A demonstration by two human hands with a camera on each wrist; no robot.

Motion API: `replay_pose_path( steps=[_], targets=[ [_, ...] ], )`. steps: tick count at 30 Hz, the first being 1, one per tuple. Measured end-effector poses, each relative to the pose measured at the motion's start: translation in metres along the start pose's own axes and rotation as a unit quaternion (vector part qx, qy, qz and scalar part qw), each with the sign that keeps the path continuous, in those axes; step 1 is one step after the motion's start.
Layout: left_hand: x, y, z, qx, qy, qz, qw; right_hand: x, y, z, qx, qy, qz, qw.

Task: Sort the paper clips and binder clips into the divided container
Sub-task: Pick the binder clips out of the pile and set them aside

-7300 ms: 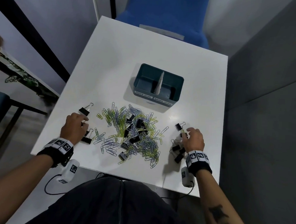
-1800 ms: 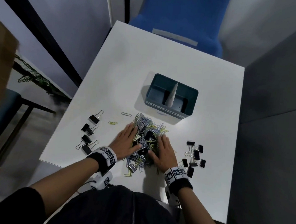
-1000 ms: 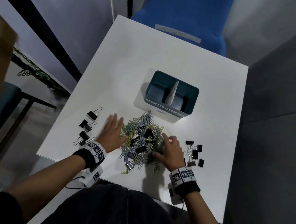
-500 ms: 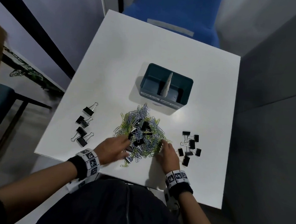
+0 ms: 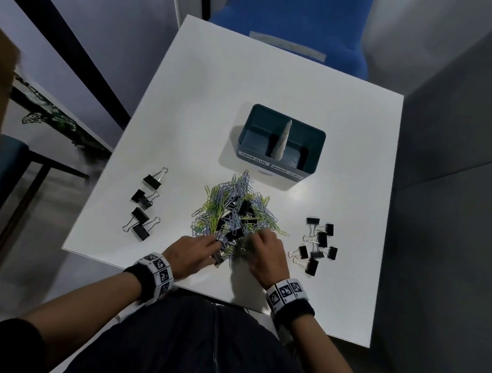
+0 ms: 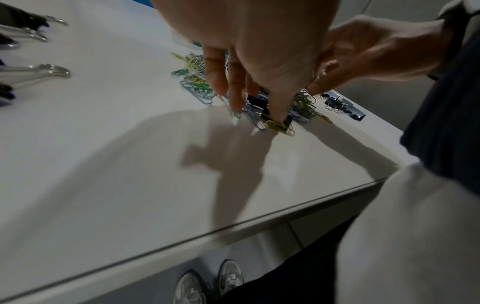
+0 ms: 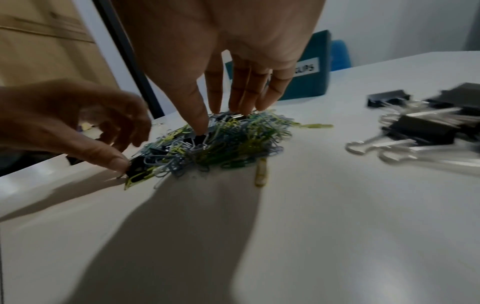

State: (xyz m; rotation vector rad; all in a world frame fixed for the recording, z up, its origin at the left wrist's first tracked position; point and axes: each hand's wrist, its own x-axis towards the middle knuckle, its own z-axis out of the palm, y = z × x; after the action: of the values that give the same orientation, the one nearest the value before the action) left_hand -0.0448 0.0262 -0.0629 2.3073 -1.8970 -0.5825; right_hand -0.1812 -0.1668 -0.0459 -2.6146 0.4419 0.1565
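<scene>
A heap of green and pale blue paper clips (image 5: 231, 211) with black binder clips mixed in lies in front of the teal divided container (image 5: 282, 142), whose two compartments look bare. My left hand (image 5: 213, 246) reaches into the heap's near left edge, its thumb tip (image 7: 114, 162) touching a black binder clip (image 7: 137, 168). My right hand (image 5: 257, 239) stands at the near right edge, its straight fingers (image 7: 244, 96) pointing down onto the heap. Neither hand clearly pinches anything. Sorted-out binder clips lie in a left group (image 5: 144, 206) and a right group (image 5: 317, 245).
The white table (image 5: 245, 79) ends close behind my wrists at its near edge (image 6: 233, 228). A blue chair (image 5: 292, 19) stands beyond the far edge, and a grey wall runs along the right. The container's labels read paper clips left, binder clips right.
Both hands have drawn back from the heap's sides to its near edge. The paper clips are bunched into a tighter heap than seconds ago. The binder clip groups have not moved.
</scene>
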Motion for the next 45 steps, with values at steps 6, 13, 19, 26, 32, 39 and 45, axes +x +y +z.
replay_pose_path(
  steps=[6, 13, 19, 26, 32, 39, 45],
  targets=[
    [0.011, 0.002, -0.002, 0.034, -0.017, 0.045, 0.998, 0.027, -0.023, 0.008, -0.054, -0.075, -0.089, 0.992],
    [0.026, 0.008, -0.006, 0.054, 0.0, 0.012, 0.998, 0.044, -0.022, 0.011, -0.044, -0.085, -0.023, 0.995],
    [0.03, 0.008, -0.008, 0.066, -0.002, 0.006, 0.998, 0.05, -0.01, 0.004, -0.004, -0.087, 0.027, 0.996],
    [0.037, 0.013, -0.017, 0.051, 0.014, 0.005, 0.999, 0.059, -0.006, 0.002, 0.034, -0.066, 0.062, 0.995],
    [0.031, 0.004, -0.028, -0.009, 0.063, -0.058, 0.996, 0.064, 0.005, -0.002, 0.038, -0.036, 0.058, 0.997],
    [0.019, 0.002, -0.029, -0.001, 0.079, -0.071, 0.994, 0.059, 0.008, -0.021, 0.122, 0.05, 0.07, 0.989],
    [0.032, 0.008, -0.022, 0.006, 0.013, -0.099, 0.995, 0.05, 0.006, -0.034, 0.229, 0.04, 0.139, 0.963]
  ],
)
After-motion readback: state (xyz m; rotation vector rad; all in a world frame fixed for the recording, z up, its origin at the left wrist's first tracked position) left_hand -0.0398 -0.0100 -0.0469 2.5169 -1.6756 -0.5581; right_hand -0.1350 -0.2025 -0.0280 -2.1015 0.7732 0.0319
